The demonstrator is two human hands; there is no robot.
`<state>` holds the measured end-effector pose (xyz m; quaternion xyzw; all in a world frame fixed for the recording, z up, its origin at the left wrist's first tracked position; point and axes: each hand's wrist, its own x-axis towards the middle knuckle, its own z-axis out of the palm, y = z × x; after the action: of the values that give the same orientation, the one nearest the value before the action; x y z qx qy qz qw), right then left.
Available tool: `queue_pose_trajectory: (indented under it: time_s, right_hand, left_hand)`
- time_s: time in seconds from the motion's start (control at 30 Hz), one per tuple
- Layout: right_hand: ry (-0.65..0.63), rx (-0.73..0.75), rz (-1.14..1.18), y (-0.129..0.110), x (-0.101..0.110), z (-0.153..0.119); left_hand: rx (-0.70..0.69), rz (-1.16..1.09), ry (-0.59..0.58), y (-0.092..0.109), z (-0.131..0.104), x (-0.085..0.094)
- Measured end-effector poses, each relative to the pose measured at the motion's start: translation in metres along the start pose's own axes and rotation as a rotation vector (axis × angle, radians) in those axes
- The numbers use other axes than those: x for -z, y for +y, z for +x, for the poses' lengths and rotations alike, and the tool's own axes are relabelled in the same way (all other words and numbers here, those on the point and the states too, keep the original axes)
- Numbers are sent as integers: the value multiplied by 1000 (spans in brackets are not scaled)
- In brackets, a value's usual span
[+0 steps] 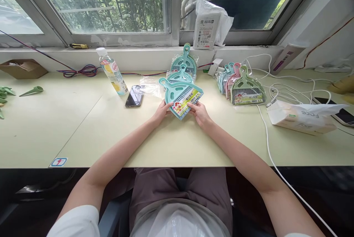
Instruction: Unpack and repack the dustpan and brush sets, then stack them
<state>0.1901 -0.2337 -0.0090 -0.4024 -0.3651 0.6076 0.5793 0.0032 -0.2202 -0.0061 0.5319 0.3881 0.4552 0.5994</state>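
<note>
A teal mini dustpan and brush set (181,96) with a printed label card is held tilted over the table, its handle pointing to the upper left. My left hand (162,113) grips its lower left edge, fingers partly hidden behind it. On the other side my right hand (201,115) pinches the edge beside the label, thumb in front. Just behind, another teal set (181,74) shows partly, and a wrapped teal set (188,59) leans against the window wall. A clear plastic wrapper (151,86) lies to the left of the held set.
Wrapped sets in teal, pink and green (247,89) stand at right. A phone (134,96) and a drink bottle (113,71) are at left. White cables (287,85), a tissue pack (301,117) and another phone (339,111) occupy the far right. A cardboard box (23,69) sits far left.
</note>
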Motion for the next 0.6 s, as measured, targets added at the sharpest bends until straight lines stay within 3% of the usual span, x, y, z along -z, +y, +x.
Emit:
queue_pose_trajectory:
  time_s: [0.17,0.23,0.43,0.5,0.6]
  right_hand:
    - [42,84,12,-9,-1,-3]
    - [59,81,19,-11,0,-2]
    - [121,12,81,-8,10,5]
    - [142,-2,93,-7,12,7]
    - [140,-14,101,-6,14,8]
  left_hand:
    - [-296,484,197,8,7,24]
    - [-354,644,224,8,11,38]
    - [-237,702,309,-2,20,61]
    - [-231,866,356,-1,20,62]
    - [-229,1293,450,8,18,65]
